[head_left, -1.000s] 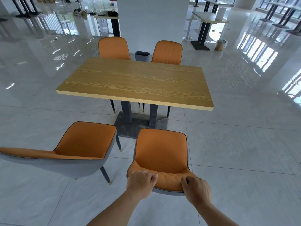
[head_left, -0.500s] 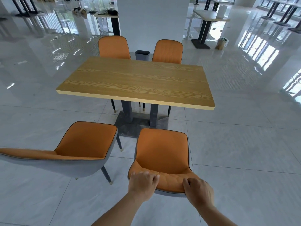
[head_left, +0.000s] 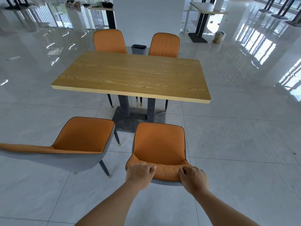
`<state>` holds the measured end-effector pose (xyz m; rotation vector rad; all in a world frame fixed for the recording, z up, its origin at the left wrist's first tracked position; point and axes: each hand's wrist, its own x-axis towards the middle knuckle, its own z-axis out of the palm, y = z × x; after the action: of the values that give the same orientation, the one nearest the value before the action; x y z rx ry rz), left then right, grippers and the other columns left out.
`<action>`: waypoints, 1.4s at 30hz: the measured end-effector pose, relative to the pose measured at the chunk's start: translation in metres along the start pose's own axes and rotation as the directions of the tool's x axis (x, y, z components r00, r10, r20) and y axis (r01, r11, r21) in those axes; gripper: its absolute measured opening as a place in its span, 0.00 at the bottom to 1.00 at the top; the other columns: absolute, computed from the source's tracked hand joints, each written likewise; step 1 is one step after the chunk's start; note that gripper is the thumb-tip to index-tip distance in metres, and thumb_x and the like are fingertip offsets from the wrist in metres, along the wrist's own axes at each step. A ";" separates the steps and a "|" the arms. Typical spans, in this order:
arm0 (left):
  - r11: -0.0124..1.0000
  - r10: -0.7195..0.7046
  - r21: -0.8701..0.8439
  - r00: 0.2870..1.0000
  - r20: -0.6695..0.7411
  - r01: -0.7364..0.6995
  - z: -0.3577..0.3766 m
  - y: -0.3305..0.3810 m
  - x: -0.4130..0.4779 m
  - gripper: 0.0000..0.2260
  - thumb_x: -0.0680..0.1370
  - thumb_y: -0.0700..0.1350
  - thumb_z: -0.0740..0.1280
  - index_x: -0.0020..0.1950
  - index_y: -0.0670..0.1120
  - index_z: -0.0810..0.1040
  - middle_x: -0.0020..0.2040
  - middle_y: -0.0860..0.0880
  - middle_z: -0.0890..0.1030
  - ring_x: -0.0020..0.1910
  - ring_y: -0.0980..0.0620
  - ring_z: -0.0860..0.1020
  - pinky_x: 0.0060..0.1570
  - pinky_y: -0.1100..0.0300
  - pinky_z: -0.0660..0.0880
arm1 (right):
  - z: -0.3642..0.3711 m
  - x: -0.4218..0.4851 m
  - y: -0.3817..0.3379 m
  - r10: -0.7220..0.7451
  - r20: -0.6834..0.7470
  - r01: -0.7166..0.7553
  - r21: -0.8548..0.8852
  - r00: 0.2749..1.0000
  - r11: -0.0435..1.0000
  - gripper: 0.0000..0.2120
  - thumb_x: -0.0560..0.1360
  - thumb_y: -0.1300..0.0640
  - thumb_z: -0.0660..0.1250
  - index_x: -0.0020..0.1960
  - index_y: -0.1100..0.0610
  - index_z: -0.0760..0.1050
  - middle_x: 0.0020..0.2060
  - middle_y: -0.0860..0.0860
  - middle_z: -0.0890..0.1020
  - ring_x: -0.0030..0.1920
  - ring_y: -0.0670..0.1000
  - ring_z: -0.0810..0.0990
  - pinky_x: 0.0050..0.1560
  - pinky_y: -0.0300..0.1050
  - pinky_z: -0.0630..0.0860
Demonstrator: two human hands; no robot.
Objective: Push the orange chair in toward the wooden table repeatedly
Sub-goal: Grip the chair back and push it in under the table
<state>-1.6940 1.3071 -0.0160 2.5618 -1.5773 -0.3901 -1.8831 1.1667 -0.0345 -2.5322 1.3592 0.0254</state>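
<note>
The orange chair [head_left: 159, 144] stands in the lower centre of the frame, its seat pointing up the picture toward the wooden worktop [head_left: 132, 75]. Its front edge sits apart from the worktop's near edge, over the grey base plate [head_left: 130, 118], so there is room yet to push. Both hands rest on top of the backrest: the left hand [head_left: 140, 174] at its left end, the right hand [head_left: 193, 178] at its right end, fingers [head_left: 150, 168] curled over the padded top rail and closed on it.

To do this push well, I would judge that both hands should press evenly, so the chair runs straight up the frame and does not swing. The seat is lined up roughly with the right-hand pedestal leg [head_left: 151, 110]; a straight push should be stopped before the chair's front legs meet that base. The chair's legs are hidden under the seat, so how close they stand to the base plate cannot be told. Keep the force low and forward, not downward, or the legs may catch on the tile joints of the glossy floor [head_left: 236, 144]. The second orange chair [head_left: 78, 141] at lower left stands just beside, angled away; a drift leftward could clip it.
</note>
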 end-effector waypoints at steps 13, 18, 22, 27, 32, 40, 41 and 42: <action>0.993 -0.001 -0.116 0.996 0.094 0.012 -0.015 -0.006 -0.005 0.18 0.85 0.55 0.50 0.46 0.49 0.74 0.43 0.50 0.77 0.41 0.51 0.75 0.43 0.55 0.73 | -0.013 0.006 0.013 -0.103 0.157 0.088 0.098 0.982 0.991 0.19 0.80 0.40 0.51 0.42 0.47 0.75 0.40 0.46 0.78 0.42 0.48 0.76 0.43 0.47 0.73; 0.967 -0.110 -0.219 0.990 0.089 0.127 -0.031 -0.010 -0.011 0.18 0.85 0.54 0.51 0.44 0.50 0.75 0.43 0.49 0.78 0.45 0.48 0.78 0.45 0.52 0.73 | -0.030 0.006 0.016 -0.113 0.211 0.086 0.130 0.971 0.988 0.21 0.81 0.37 0.51 0.47 0.49 0.77 0.41 0.48 0.80 0.41 0.49 0.79 0.42 0.47 0.75; 0.947 -0.173 -0.264 0.983 0.066 0.185 -0.039 -0.011 -0.021 0.18 0.85 0.54 0.51 0.49 0.48 0.78 0.47 0.48 0.81 0.48 0.49 0.79 0.51 0.50 0.77 | -0.036 0.006 0.016 -0.155 0.199 0.127 0.143 0.968 0.982 0.22 0.81 0.38 0.51 0.43 0.50 0.75 0.38 0.48 0.78 0.39 0.48 0.78 0.40 0.47 0.76; 0.942 -0.196 -0.268 0.980 0.044 0.201 -0.046 -0.012 -0.033 0.18 0.85 0.53 0.51 0.52 0.47 0.78 0.49 0.48 0.81 0.48 0.49 0.78 0.49 0.53 0.75 | -0.039 0.001 0.010 -0.175 0.208 0.145 0.152 0.962 0.978 0.22 0.80 0.35 0.52 0.40 0.50 0.73 0.36 0.49 0.78 0.38 0.49 0.78 0.42 0.51 0.79; 0.933 -0.113 -0.317 0.975 0.192 0.171 -0.054 -0.014 -0.041 0.16 0.85 0.52 0.52 0.42 0.49 0.72 0.37 0.47 0.72 0.41 0.50 0.72 0.40 0.55 0.68 | -0.033 -0.012 0.004 -0.272 0.327 0.275 0.039 0.905 0.961 0.23 0.69 0.26 0.60 0.50 0.43 0.73 0.43 0.44 0.79 0.43 0.48 0.77 0.41 0.46 0.75; 0.957 -0.034 -0.266 0.955 0.293 0.115 -0.047 -0.011 -0.033 0.18 0.85 0.50 0.51 0.43 0.41 0.70 0.43 0.43 0.74 0.44 0.46 0.74 0.45 0.50 0.71 | -0.033 -0.013 0.003 -0.290 0.291 0.304 -0.002 0.912 0.953 0.12 0.77 0.38 0.66 0.49 0.46 0.74 0.42 0.47 0.80 0.43 0.51 0.79 0.47 0.49 0.80; 0.956 -0.033 -0.271 0.956 0.291 0.115 -0.045 -0.014 -0.032 0.19 0.84 0.51 0.50 0.45 0.40 0.72 0.46 0.42 0.77 0.47 0.44 0.76 0.48 0.48 0.73 | -0.033 -0.014 0.004 -0.290 0.282 0.302 0.001 0.915 0.953 0.11 0.77 0.38 0.67 0.48 0.46 0.74 0.42 0.46 0.80 0.43 0.51 0.79 0.46 0.48 0.79; 0.956 -0.029 -0.274 0.959 0.282 0.109 -0.043 -0.017 -0.032 0.20 0.84 0.52 0.51 0.46 0.40 0.73 0.48 0.42 0.78 0.49 0.44 0.77 0.50 0.47 0.74 | -0.032 -0.015 0.004 -0.287 0.270 0.296 0.006 0.919 0.955 0.11 0.76 0.38 0.67 0.48 0.45 0.74 0.42 0.46 0.80 0.43 0.51 0.79 0.46 0.48 0.79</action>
<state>-1.6812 1.3413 0.0266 2.4211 -1.3833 -0.9468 -1.8987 1.1690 -0.0022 -2.6165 0.8784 0.3250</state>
